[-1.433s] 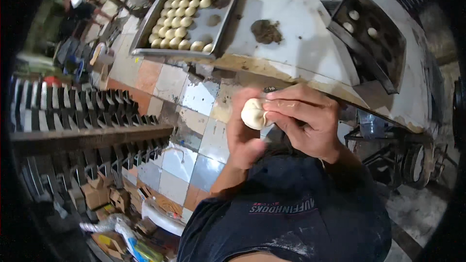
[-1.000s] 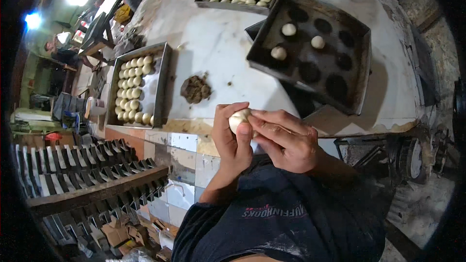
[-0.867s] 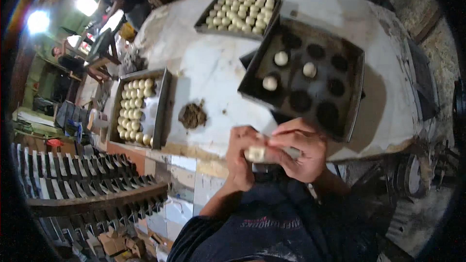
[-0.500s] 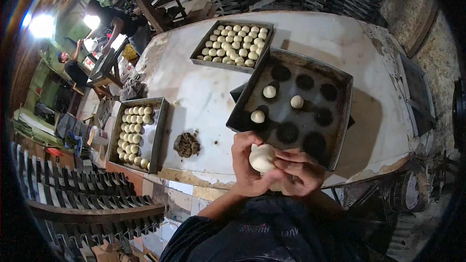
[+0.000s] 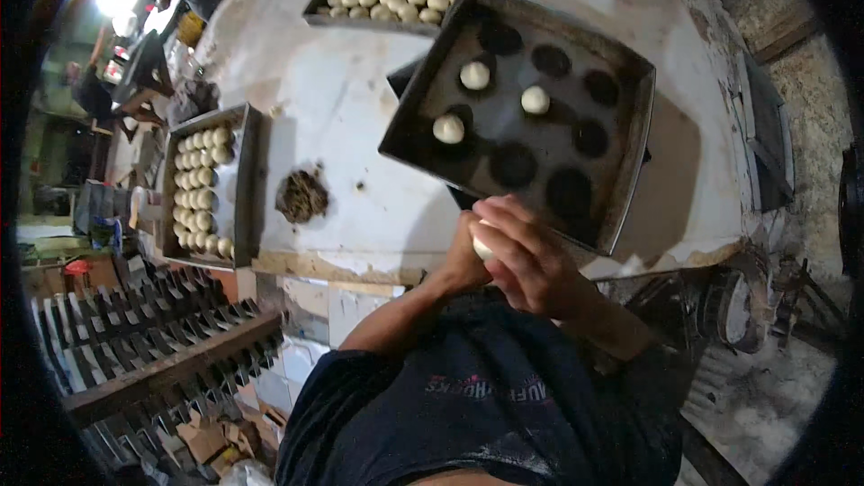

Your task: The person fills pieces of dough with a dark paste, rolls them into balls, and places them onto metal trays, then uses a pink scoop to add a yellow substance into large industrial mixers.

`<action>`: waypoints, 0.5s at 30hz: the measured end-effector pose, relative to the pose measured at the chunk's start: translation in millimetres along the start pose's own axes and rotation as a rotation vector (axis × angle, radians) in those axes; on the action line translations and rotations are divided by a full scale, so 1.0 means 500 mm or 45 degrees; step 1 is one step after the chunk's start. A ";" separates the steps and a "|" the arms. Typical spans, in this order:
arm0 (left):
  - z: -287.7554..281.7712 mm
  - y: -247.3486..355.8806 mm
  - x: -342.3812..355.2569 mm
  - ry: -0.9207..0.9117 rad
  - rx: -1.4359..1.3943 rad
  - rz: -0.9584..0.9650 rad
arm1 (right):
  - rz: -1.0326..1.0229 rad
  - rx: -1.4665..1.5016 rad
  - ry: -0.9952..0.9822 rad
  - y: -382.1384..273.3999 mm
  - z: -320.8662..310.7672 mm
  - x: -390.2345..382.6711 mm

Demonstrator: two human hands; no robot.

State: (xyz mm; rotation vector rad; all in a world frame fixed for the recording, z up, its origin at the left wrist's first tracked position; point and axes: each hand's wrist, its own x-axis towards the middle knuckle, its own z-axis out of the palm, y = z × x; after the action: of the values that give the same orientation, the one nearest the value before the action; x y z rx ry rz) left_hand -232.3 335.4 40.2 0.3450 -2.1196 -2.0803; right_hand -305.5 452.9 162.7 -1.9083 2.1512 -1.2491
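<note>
Between my two hands, just in front of my body, a pale dough ball (image 5: 484, 241) is enclosed. My left hand (image 5: 462, 259) cups it from the left and below, most of its fingers hidden. My right hand (image 5: 529, 261) lies over it with the fingers curved across, so only a small part of the dough shows. Beyond my hands is a large dark metal baking tray (image 5: 633, 182) with round dark marks on its bottom. Three dough balls (image 5: 474, 76) sit apart on some of the marks in its left half.
A tray (image 5: 326, 16) packed with dough balls stands at the far side of the pale table (image 5: 315, 63). Another tray (image 5: 245, 189) with rows of dough balls is at the left. A crumbly brown mound (image 5: 302, 196) lies beside it. A dark slatted rack (image 5: 162, 369) stands lower left.
My right hand has turned from pinching the dough's edge to covering the ball. The whole view has shifted, so the table and trays appear higher. The three balls stay in the dark tray.
</note>
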 end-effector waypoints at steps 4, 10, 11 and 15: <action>-0.014 0.082 -0.040 -0.062 0.107 -0.145 | 0.193 0.288 -0.120 0.068 0.021 -0.040; -0.127 0.092 -0.044 -0.146 -0.114 -0.213 | 0.359 -0.144 -0.168 0.267 0.057 0.000; -0.151 0.090 -0.055 -0.133 -0.125 -0.210 | 0.411 -0.241 -0.342 0.301 0.082 -0.010; -0.267 0.061 -0.133 0.091 -0.177 -0.158 | 0.329 -0.295 -0.593 0.309 0.110 -0.006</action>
State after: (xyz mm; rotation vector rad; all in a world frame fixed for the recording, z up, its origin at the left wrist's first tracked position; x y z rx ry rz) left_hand -134.6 224.8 77.8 0.5365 -1.9470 -2.2319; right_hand -406.5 416.5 38.7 -1.6961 2.2507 -0.4711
